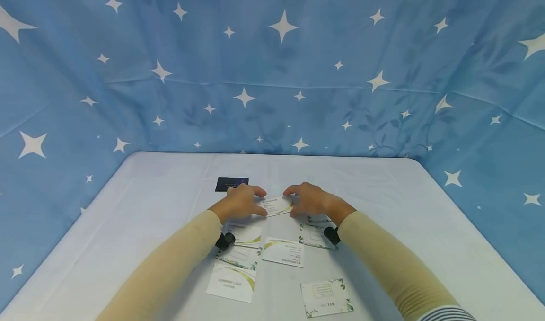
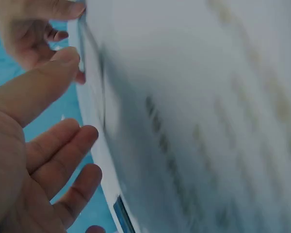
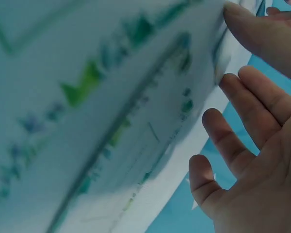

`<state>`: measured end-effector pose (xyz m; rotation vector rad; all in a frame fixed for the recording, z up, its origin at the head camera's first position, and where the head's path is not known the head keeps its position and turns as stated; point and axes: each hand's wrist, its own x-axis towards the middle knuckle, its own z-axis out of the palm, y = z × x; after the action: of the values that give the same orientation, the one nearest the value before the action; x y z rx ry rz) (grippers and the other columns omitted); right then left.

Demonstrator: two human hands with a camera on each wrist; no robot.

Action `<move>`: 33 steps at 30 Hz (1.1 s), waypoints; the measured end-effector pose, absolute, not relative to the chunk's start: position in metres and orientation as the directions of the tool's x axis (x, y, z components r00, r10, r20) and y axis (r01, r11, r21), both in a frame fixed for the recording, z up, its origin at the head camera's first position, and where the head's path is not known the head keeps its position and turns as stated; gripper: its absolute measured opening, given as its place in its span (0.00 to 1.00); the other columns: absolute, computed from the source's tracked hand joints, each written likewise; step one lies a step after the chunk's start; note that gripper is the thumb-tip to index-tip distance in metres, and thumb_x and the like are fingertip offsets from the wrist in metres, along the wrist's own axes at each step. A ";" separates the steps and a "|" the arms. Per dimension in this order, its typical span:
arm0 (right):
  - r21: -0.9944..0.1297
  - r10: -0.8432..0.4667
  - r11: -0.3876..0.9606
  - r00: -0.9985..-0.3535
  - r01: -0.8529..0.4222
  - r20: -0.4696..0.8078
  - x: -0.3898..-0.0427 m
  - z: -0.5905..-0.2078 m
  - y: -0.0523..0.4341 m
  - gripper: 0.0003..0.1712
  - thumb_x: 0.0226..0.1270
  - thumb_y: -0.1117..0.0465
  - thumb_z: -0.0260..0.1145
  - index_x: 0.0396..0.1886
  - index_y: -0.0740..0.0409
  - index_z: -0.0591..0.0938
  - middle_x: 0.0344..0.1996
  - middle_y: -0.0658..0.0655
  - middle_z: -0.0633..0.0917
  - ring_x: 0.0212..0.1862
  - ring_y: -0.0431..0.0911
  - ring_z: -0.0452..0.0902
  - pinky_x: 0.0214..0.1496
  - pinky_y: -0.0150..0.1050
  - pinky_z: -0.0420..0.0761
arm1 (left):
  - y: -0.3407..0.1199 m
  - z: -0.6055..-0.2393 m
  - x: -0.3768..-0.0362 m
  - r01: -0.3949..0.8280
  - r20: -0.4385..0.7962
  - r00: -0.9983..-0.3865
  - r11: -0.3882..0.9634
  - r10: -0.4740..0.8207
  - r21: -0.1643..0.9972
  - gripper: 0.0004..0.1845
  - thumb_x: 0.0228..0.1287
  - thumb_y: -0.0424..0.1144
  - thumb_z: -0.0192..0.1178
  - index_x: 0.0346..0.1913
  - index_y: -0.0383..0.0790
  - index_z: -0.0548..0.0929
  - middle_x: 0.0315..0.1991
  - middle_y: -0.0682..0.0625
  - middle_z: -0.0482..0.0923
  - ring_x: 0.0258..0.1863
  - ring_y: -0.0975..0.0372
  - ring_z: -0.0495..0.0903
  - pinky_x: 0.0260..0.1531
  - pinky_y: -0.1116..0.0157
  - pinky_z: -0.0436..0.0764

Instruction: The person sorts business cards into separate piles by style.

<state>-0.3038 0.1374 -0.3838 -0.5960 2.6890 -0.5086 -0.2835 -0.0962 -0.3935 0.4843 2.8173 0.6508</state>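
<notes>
A white business card [image 1: 277, 206] with a yellow-green curve lies between the two hands near the table's middle. My left hand [image 1: 243, 201] holds its left end, thumb at the near side and forefinger at the far side. At the right end, my right hand [image 1: 312, 200] grips the card in the same way, its thumb and fingertips curved about the corners. In the left wrist view the other fingers [image 2: 63, 155] of the left hand spread loosely. The right hand's outer fingers [image 3: 228, 141] also stand apart in the right wrist view.
A dark card [image 1: 225, 184] lies beyond the left hand. Under the left wrist runs a column of cards, down to a company-logo card [image 1: 231, 282]. Another curved-stripe card [image 1: 283, 252] is central. Leaf-bordered cards lie by the right wrist [image 1: 317, 236] and nearer the front [image 1: 326, 298].
</notes>
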 end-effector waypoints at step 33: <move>-0.505 -0.314 0.836 -0.942 -0.215 -0.120 -0.344 -0.398 0.101 0.27 0.64 0.61 0.72 0.64 0.57 0.78 0.63 0.57 0.78 0.66 0.52 0.70 0.68 0.48 0.65 | -0.104 -0.393 -0.332 0.195 -0.155 -0.947 0.890 0.280 0.411 0.25 0.69 0.40 0.65 0.68 0.49 0.76 0.60 0.47 0.75 0.63 0.51 0.63 0.55 0.47 0.55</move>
<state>-0.3445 0.1009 -0.3976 -0.4104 2.8183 -0.7405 -0.3324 -0.1037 -0.3930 0.3620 2.8474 0.5871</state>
